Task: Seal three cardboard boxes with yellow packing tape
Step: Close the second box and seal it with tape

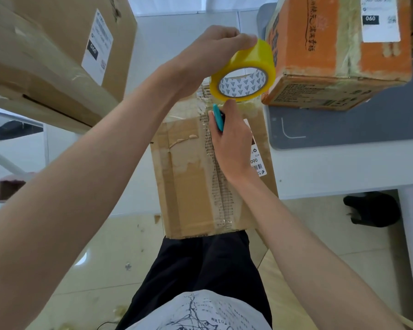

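Observation:
A brown cardboard box [188, 182] stands in front of me at the white table's edge, a strip of tape running along its centre seam. My left hand [208, 51] grips a roll of yellow packing tape [243, 71] above the box's far end. My right hand [231, 141] lies over the seam and holds a small teal cutter [218, 116] just below the roll. An orange box [339, 51] stands at the upper right. A large brown box [57, 48] with a white label stands at the upper left.
The white table [343, 167] carries a grey mat [343, 127] under the orange box. A dark object [371, 209] lies on the floor below the table at the right. Tape scraps lie on the tiled floor [93, 258] near my legs.

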